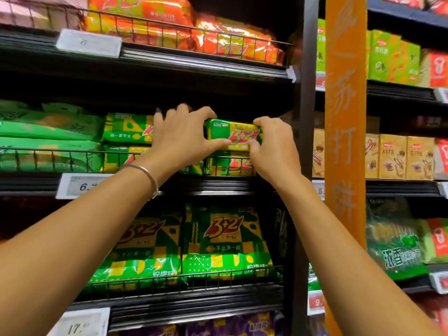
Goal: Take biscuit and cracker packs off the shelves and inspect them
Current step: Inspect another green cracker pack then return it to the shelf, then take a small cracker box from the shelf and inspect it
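Green-and-yellow 3+2 cracker pack (232, 135) is lying atop a stack (231, 166) on the middle shelf (218, 186) while your left hand (180, 140) and right hand (275, 147) are pinching its ends between thumb and fingers

A thin, plain silver metal bangle (148, 170) circles the wrist just behind the left hand (180, 139), hanging loose. The right hand (275, 149), its wrist and both forearms are bare.
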Motion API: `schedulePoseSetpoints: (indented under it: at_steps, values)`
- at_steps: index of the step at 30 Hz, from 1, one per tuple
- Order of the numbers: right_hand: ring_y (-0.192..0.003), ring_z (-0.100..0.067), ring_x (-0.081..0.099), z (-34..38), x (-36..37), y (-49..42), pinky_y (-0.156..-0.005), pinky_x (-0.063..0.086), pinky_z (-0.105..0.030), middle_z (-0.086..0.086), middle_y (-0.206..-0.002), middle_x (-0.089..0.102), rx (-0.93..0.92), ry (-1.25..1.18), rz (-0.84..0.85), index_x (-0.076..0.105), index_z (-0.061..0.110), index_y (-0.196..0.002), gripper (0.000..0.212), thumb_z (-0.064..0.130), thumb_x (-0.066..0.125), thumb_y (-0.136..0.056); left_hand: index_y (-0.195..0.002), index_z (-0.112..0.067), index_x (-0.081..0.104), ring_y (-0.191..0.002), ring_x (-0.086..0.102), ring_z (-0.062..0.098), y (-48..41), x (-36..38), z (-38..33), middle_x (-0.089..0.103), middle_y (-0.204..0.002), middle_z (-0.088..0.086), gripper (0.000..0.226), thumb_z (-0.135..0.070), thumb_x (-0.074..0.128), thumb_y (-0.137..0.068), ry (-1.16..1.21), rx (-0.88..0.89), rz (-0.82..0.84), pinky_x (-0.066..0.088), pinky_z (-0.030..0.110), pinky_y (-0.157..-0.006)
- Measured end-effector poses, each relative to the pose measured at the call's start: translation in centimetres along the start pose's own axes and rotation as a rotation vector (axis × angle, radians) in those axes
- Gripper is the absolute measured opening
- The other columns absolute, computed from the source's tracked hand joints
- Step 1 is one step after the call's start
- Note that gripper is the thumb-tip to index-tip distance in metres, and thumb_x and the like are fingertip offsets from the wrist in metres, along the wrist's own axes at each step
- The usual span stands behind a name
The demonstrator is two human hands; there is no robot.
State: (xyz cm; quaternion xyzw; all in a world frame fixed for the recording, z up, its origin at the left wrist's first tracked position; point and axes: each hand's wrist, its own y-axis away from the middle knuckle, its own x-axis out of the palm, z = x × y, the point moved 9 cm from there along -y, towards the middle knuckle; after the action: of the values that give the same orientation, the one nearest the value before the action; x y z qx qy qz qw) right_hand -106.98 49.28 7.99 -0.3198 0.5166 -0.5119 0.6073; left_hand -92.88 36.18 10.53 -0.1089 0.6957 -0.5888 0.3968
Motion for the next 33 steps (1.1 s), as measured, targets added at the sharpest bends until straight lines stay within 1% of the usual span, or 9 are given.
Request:
schedulePoseSetpoints:
  at_steps: [3,7,12,17,20,23,28,31,33]
  values:
    - [-0.130,-0.018,0.049,0.0,0.2,-0.1,-0.096,0.041,-0.026,-0.004,-0.139,0.056,0.010,-0.010,-0.015,0.057,0.017,-0.143,0.045,0.023,0.068,-0.100,-0.140,-0.044,0.052,-0.116,0.063,0.034,0.2,0.1,0.5,0.069,-0.120,0.007,0.082,-0.096,0.036,-0.078,-0.055,0.057,-0.011,0.043,0.056,-0.103]
    - [-0.134,-0.021,0.047,0.0,0.7,-0.5,-0.106,0.045,-0.036,-0.006,-0.141,0.056,0.018,-0.013,-0.010,0.056,0.015,-0.144,0.046,0.021,0.067,-0.100,-0.141,-0.043,0.053,-0.113,0.064,0.033,0.5,-0.3,0.5,0.070,-0.117,0.007,0.072,-0.088,0.044,-0.085,-0.095,0.096,-0.067,0.044,0.051,-0.096]
    - [-0.136,-0.020,0.050,-0.4,1.2,-0.7,-0.109,0.046,-0.037,-0.004,-0.144,0.057,0.037,-0.054,0.001,0.056,0.016,-0.145,0.046,0.021,0.067,-0.100,-0.138,-0.042,0.053,-0.121,0.058,0.036,0.8,0.2,-0.1,0.066,-0.123,0.008,0.068,-0.082,0.058,-0.083,-0.042,0.054,-0.051,0.035,0.060,-0.110]
    - [-0.152,-0.018,0.033,0.7,-0.9,2.1,-0.125,0.029,-0.036,-0.003,-0.155,0.050,0.009,-0.213,-0.108,0.055,0.014,-0.145,0.046,0.009,0.064,-0.100,-0.134,-0.034,0.058,-0.129,0.051,0.036,0.9,0.0,-0.8,0.061,-0.127,0.009,0.068,-0.075,0.068,-0.080,-0.037,0.021,-0.086,0.017,0.067,-0.122]
    - [-0.145,-0.014,0.044,2.7,-3.1,4.1,-0.121,0.037,-0.036,-0.001,-0.148,0.058,-0.081,-0.378,-0.130,0.063,0.014,-0.138,0.040,0.006,0.066,-0.098,-0.142,-0.027,0.054,-0.136,0.046,0.035,1.3,-0.6,-2.0,0.055,-0.136,0.010,0.072,-0.062,0.071,-0.082,0.078,0.003,-0.118,0.012,0.067,-0.125]
    - [-0.130,-0.003,0.054,4.4,-7.0,4.6,-0.112,0.043,-0.023,0.001,-0.136,0.066,-0.186,-0.481,-0.139,0.067,0.012,-0.133,0.037,0.005,0.066,-0.097,-0.145,-0.024,0.053,-0.139,0.044,0.031,2.3,-1.5,-4.9,0.055,-0.140,0.007,0.064,-0.046,0.067,-0.087,0.262,0.023,-0.170,0.012,0.065,-0.126]
    - [-0.105,-0.009,0.070,0.8,-17.1,5.0,-0.092,0.058,-0.031,-0.008,-0.108,0.072,-0.400,-0.807,-0.391,0.066,-0.001,-0.116,0.022,-0.007,0.055,-0.097,-0.117,-0.010,0.068,-0.105,0.066,0.018,5.2,-4.5,-10.4,0.069,-0.111,0.005,0.024,-0.012,0.069,-0.094,0.806,-0.005,-0.371,0.053,0.041,-0.095]
    - [-0.096,-0.008,0.072,-6.5,-19.8,3.4,-0.078,0.059,-0.027,-0.004,-0.101,0.071,-0.297,-0.928,-0.462,0.063,-0.002,-0.116,0.021,-0.003,0.049,-0.100,-0.105,-0.010,0.066,-0.077,0.071,0.018,9.5,-5.8,-14.8,0.073,-0.088,0.006,0.011,-0.006,0.062,-0.096,1.234,-0.048,-0.363,0.054,0.031,-0.066]
    - [-0.096,-0.018,0.072,-11.6,-18.4,0.8,-0.076,0.059,-0.033,-0.007,-0.100,0.072,-0.129,-0.986,-0.404,0.062,0.007,-0.111,0.023,-0.004,0.047,-0.097,-0.097,-0.015,0.064,-0.061,0.069,0.020,11.7,-6.0,-19.3,0.071,-0.075,0.004,0.013,-0.005,0.056,-0.098,1.320,-0.037,-0.307,0.050,0.021,-0.056]
